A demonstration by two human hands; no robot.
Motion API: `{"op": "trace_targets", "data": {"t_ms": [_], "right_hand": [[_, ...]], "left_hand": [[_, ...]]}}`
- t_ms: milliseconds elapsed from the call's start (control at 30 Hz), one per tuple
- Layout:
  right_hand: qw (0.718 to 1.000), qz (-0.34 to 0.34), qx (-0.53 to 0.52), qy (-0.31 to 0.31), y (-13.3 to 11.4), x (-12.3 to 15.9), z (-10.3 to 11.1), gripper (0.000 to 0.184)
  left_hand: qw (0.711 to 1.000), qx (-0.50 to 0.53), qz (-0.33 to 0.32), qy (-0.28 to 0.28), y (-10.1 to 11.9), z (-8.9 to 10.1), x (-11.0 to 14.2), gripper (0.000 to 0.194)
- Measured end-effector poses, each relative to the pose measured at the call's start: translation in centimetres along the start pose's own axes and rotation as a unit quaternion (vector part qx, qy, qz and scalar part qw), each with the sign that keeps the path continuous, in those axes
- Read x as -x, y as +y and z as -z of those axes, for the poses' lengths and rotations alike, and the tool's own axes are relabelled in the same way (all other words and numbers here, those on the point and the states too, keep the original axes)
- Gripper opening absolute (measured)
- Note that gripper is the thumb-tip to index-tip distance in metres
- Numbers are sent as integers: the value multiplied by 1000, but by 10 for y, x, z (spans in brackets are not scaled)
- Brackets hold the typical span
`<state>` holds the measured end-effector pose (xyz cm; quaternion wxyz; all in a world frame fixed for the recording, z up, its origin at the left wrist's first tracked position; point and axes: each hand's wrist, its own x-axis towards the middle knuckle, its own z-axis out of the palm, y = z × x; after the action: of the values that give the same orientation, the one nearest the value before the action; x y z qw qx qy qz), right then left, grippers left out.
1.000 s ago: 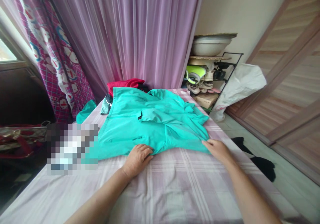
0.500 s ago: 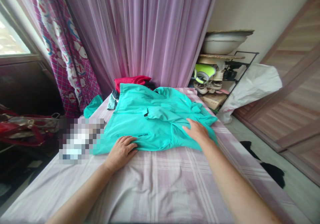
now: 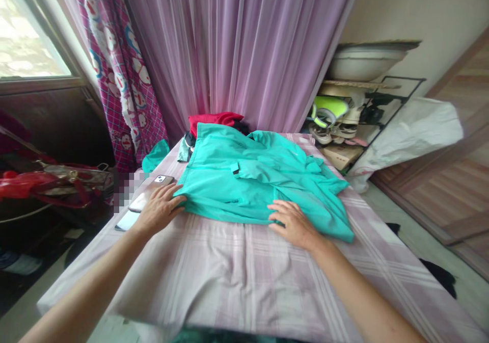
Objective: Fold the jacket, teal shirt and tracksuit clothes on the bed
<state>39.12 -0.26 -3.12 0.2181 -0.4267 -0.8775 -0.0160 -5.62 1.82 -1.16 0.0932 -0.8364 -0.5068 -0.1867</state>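
The turquoise fabric jacket is lying spread across the middle of the counter, which a pale purple-and-white plaid cloth is covering. One sleeve is stretching over the jacket's body, its cuff with a small black tab pointing left, and a short dark zip is showing nearer the front edge.

The left hand is reaching to the jacket's near left corner, its fingertips meeting the fabric; whether that grip is pinching any cloth, I cannot tell. The right hand is resting at the jacket's near edge, right of the middle, its grip standing fairly wide, with fingers loosely curved and spread.

Beside the left hand, a smartphone with a camera block is lying on the counter, and a flat pale item is showing at its near side. Beyond the jacket, a red cloth bundle is sitting near the purple curtain, while a small turquoise cloth is lying at the far left edge, by a magenta cartoon-patterned curtain. At far right, a black metal rack is holding a white basin, shoes and a cardboard box; a white plastic bag is hanging beside it.
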Motion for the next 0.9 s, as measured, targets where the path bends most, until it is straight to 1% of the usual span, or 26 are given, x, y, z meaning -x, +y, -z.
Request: {"op": "trace_targets", "data": {"t_ms": [33,100,200,333,400,533,733,800,833,900], "right_hand": [[1000,-8,-6,5,0,-1,-1,11],[998,-34,-23,38,5,-5,-1,13],[993,-71,-52,80,16,-12,4,17],[990,-117,-42,69,22,-15,7,20],[989,-128,-32,70,22,-14,6,22],[989,-130,-30,63,21,-10,2,24],[989,-137,-34,40,20,-5,0,23],[990,-138,-25,26,20,-6,1,23],[990,-137,-18,14,21,-9,2,23],[991,-132,3,-20,21,-19,9,24]], "left_hand": [[1000,1,1,1,-3,3,-2,25],[1000,3,4,0,-7,8,-3,26],[1000,2,-1,-23,-12,13,1,31],[999,10,-2,-49,-15,14,7,38],[999,9,23,-43,-16,13,10,39],[995,21,92,-29,-17,9,17,42],[978,80,184,-59,-9,-1,22,52],[975,72,200,-59,-8,1,15,52],[976,63,201,-59,-9,5,6,50],[978,42,195,-64,-10,24,-22,42]]}}
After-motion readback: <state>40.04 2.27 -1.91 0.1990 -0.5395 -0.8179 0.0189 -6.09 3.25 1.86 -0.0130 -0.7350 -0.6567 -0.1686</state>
